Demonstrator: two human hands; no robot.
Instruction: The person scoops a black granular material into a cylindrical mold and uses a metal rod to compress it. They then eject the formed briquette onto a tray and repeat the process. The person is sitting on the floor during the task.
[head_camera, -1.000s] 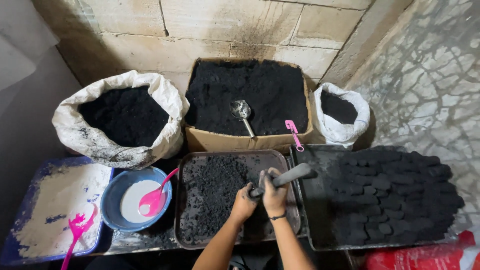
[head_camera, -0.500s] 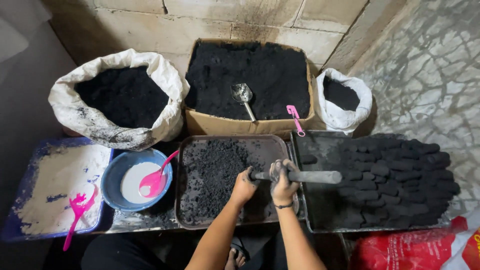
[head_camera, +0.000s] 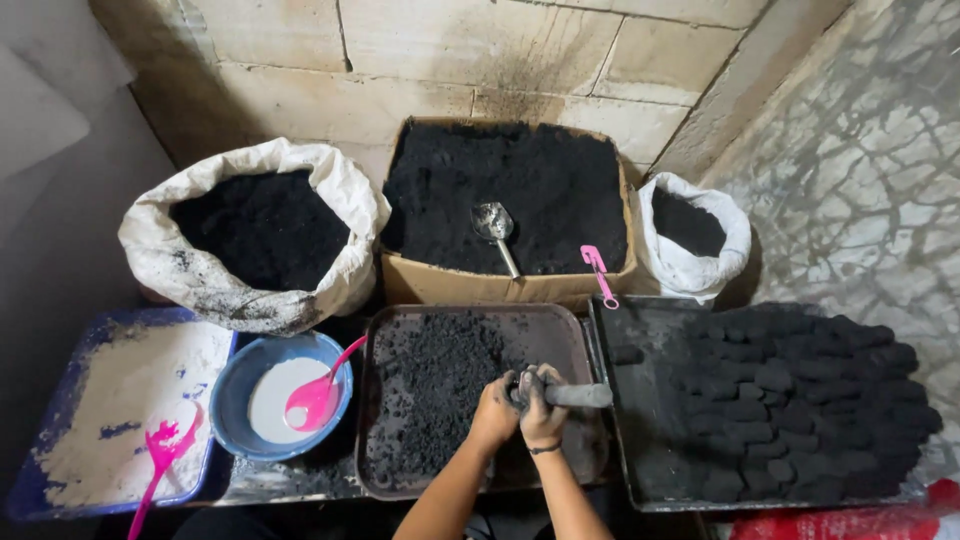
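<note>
Both hands clenched on grey metal tube (head_camera: 572, 395): left hand (head_camera: 494, 413) and right hand (head_camera: 541, 408) side by side at its left end. Tube lying horizontal over brown tray (head_camera: 560, 322) of black mix, long axis pointing right toward stacked briquettes (head_camera: 800, 400).

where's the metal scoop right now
In the head view the metal scoop lies on the black powder in the cardboard box at centre back, handle toward the box's front edge, left of the pink scoop.
</note>
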